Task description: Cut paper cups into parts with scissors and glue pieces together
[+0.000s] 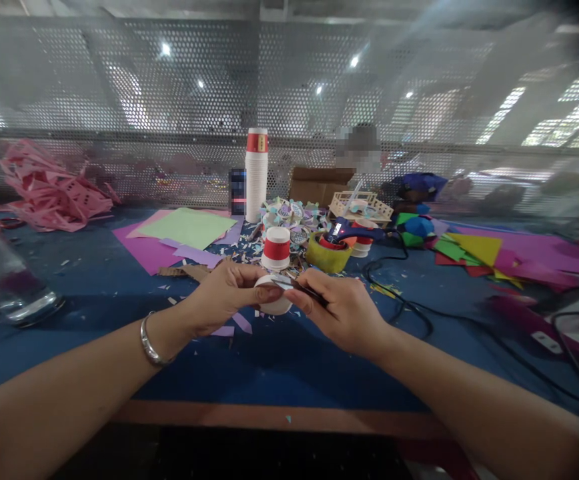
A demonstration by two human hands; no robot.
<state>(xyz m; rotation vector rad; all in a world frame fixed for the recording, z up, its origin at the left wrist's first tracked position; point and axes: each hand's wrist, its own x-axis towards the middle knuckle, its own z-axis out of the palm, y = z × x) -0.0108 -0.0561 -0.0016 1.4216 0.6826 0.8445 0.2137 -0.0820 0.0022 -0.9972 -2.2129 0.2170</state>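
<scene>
My left hand (224,293) grips a small white paper cup (275,303) just above the blue table (269,360). My right hand (342,310) holds a thin dark tool with a metal tip (294,285), likely scissors or a knife, and its tip touches the cup's rim. A silver bangle (150,341) sits on my left wrist. Right behind the hands a red-and-white paper cup (276,248) stands upside down.
A tall stack of cups (256,175), green and purple paper sheets (184,230), a yellow tape roll (327,255), a glue gun (357,231) with black cable (409,307), paper scraps and coloured sheets (474,250) lie about. Pink cut paper (52,190) is piled far left. A perforated screen (289,100) closes the back.
</scene>
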